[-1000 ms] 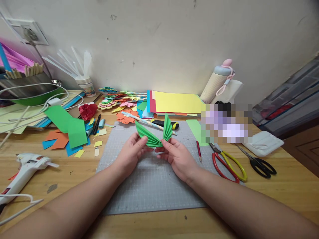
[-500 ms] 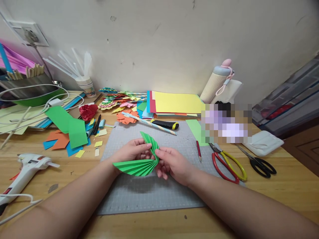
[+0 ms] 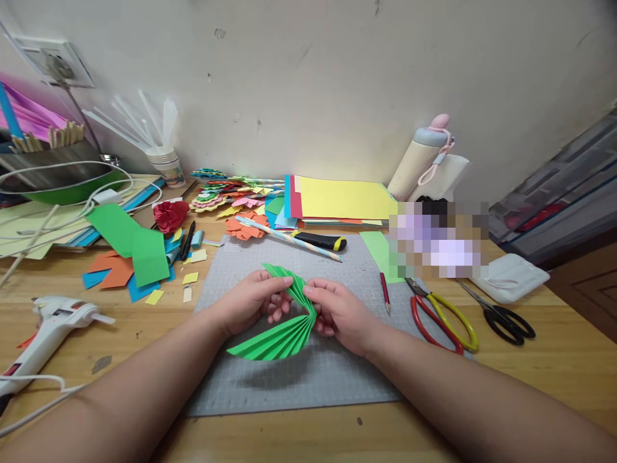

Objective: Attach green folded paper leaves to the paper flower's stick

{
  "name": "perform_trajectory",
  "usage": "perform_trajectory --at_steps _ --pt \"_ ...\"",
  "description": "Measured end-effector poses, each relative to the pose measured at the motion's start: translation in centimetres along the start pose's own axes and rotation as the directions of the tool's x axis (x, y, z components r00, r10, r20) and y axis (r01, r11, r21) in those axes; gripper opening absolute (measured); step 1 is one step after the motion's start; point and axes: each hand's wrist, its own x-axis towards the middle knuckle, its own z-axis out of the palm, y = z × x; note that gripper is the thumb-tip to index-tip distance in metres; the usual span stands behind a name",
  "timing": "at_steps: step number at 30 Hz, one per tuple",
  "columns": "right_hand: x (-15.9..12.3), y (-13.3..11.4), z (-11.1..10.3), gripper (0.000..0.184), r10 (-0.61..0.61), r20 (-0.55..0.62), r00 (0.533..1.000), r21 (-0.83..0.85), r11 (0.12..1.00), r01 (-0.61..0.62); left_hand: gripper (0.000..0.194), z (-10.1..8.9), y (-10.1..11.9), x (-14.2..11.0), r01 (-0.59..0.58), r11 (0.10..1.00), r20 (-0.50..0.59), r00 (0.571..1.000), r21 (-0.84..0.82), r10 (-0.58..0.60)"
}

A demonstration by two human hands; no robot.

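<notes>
A pleated green paper leaf (image 3: 277, 337) is held above the grey cutting mat (image 3: 231, 392), bent at its middle so that one half fans out toward me and the other points away. With thumb and fingers my left hand (image 3: 258, 299) pinches the far half. My right hand (image 3: 340, 312) grips the leaf near the bend, thumb on top. Behind the hands lie a striped paper stick (image 3: 294, 241) and a black and yellow utility knife (image 3: 322, 242). A red pencil (image 3: 385, 292) rests to the right of my right hand.
Red and yellow handled scissors (image 3: 438, 315) and black scissors (image 3: 506, 321) lie at right. A glue gun (image 3: 60, 328) with its cable is at left, near green paper pieces (image 3: 149, 257). Stacked coloured paper (image 3: 344, 198), paper flowers (image 3: 216, 199) and a bottle (image 3: 417, 157) stand along the wall.
The near half of the leaf has swung down and slightly right, away from my left wrist. Its bend has shifted a little right, and my right hand has moved slightly with it.
</notes>
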Motion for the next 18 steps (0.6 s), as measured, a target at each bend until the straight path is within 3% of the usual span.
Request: perform_trajectory --at_steps 4,9,15,18 --pt "0.18 0.15 -0.12 0.026 -0.027 -0.013 1.0 0.04 0.999 0.027 0.027 0.19 -0.11 0.17 -0.052 0.999 -0.05 0.997 -0.006 0.051" --pt "0.39 0.05 0.09 0.025 -0.051 -0.111 0.992 0.118 0.991 0.064 0.022 0.25 -0.23 0.57 -0.128 0.99 -0.154 0.981 -0.056 0.118" --pt "0.49 -0.02 0.41 0.029 -0.096 -0.267 0.959 0.187 0.971 0.149 0.027 0.15 -0.28 0.62 -0.183 0.983 -0.143 0.973 0.009 0.182" --pt "0.51 0.0 0.38 0.028 -0.108 -0.276 0.955 0.208 0.963 0.169 0.027 0.08 -0.34 0.63 -0.195 0.981 -0.15 0.969 0.012 0.195"
